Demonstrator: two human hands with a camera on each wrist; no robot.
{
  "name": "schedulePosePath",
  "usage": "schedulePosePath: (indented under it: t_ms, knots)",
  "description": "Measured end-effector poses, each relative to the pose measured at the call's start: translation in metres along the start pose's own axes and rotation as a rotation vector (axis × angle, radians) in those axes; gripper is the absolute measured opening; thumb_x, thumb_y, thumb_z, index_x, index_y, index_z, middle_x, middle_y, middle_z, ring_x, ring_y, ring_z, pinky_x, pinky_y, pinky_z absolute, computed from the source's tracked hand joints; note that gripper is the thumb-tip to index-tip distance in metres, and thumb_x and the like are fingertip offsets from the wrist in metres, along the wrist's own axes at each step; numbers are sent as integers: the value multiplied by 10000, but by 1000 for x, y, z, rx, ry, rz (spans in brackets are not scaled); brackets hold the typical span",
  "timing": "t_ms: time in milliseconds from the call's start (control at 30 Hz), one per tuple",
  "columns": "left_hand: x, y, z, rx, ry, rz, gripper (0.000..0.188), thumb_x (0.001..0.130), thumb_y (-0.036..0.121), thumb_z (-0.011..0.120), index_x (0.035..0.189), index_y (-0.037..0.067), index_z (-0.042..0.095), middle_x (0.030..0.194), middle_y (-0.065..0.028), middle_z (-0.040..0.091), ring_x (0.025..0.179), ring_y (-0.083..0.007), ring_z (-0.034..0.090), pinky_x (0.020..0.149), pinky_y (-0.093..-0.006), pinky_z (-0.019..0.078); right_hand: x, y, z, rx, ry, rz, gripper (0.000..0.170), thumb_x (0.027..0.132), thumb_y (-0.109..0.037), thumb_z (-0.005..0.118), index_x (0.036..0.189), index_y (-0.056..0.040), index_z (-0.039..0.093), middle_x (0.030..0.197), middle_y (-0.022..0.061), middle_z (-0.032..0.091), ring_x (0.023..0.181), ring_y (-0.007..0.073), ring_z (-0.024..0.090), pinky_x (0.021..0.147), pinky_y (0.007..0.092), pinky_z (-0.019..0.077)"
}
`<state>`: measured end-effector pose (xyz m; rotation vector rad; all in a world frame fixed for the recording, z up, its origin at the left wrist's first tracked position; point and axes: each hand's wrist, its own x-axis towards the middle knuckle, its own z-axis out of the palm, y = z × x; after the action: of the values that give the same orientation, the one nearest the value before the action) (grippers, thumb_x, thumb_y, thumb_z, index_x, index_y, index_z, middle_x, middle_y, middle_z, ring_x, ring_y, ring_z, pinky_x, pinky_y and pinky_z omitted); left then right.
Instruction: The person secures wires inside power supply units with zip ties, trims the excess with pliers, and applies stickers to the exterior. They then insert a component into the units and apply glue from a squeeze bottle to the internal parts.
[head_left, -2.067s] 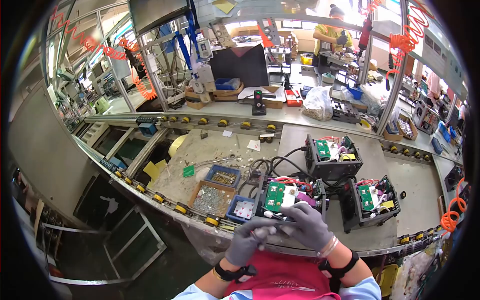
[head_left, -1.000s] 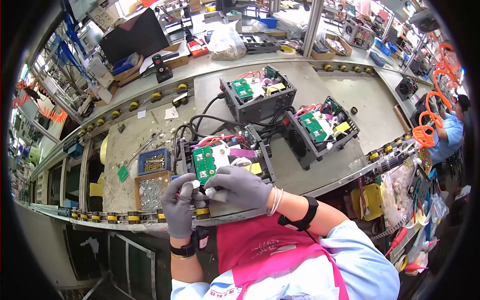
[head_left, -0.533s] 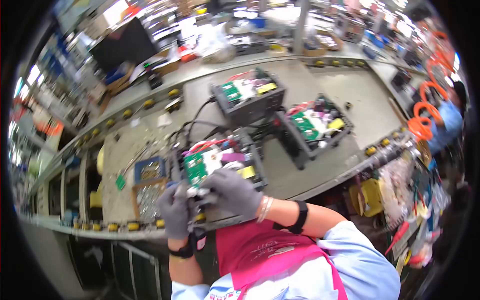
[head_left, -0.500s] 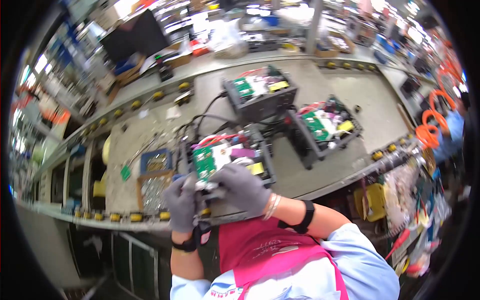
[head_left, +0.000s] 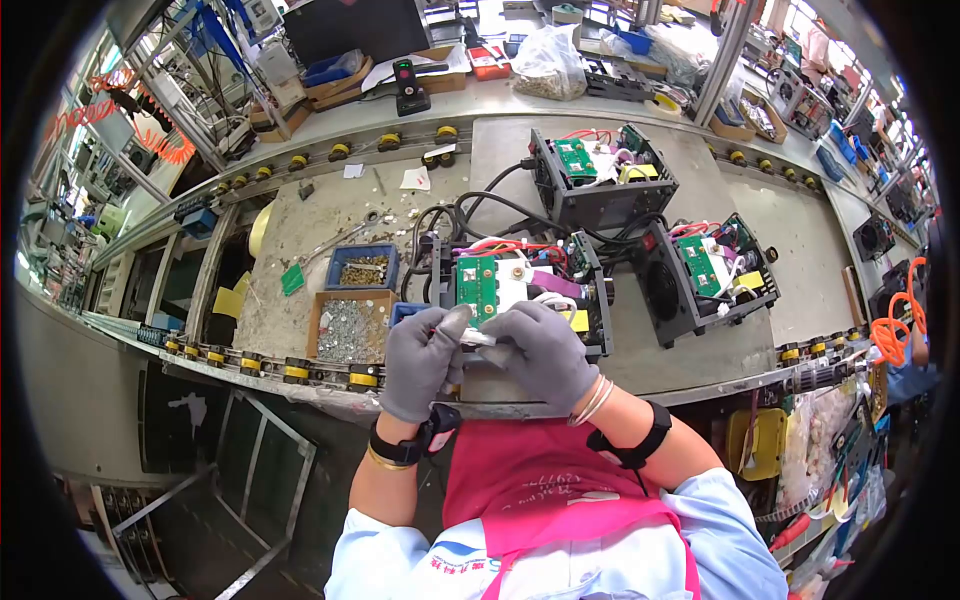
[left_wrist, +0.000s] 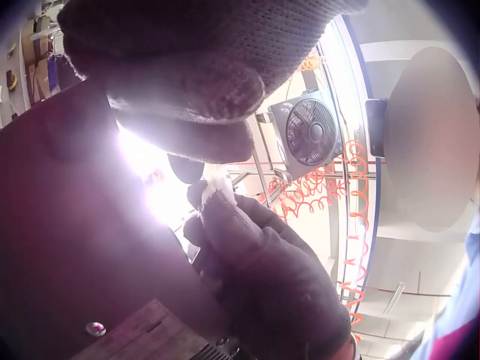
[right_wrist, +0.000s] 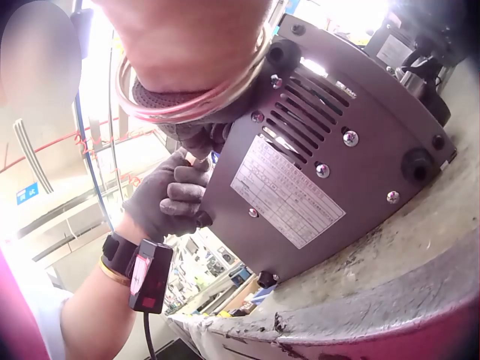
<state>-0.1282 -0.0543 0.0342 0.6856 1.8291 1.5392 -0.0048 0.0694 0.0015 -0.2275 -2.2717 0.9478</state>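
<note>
Small white piece sits at the front edge of the near unit, just below its green board; too small to make out its exact shape. My gloved L hand is curled, thumb & fingers pinching the piece's L end; my gloved R hand pinches the R end, so btwn them they cover part of the near unit's front. In the R wrist view a dark vented panel w/ a printed label stands beside my R hand & hides its fingertips. White wires & a purple strip lie in the near unit, R of the board. Just L of the near unit: a blue bin, partly blocked by my L hand, then a cardboard box of silvery hardware, & behind that another blue bin w/ brass-coloured bits. Black cables loop behind the near unit, in the way btwn it & the back unit. A third unit stands to the near unit's R, apart from it. Farther L of the near unit, a green scrap; well behind it, a filled clear bag.
</note>
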Motion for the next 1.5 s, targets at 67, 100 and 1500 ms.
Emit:
schedulePosePath:
  t_ms: [67,100,1500]
  knots:
    - [1,1,-1,28,-27,3,404,931,402,609,754,39,623,496,15,518,395,-56,502,346,-203,359,0,1,1,-31,-14,-5,227,709,-163,763,880,-92,630,794,83,593,751,296,599,660,401,485]
    - [2,1,-1,48,-35,10,400,934,393,606,748,38,622,492,14,514,393,-57,501,346,-207,357,0,2,1,-46,-22,-8,235,704,-175,770,873,-93,630,794,82,593,749,295,600,659,401,484]
    - [41,16,252,-549,-554,-145,313,978,177,547,1231,-5,561,1003,-88,660,854,-154,643,745,-255,562,-101,120,-242,-327,188,50,207,719,-191,762,863,-82,660,803,83,586,764,279,583,663,383,483]
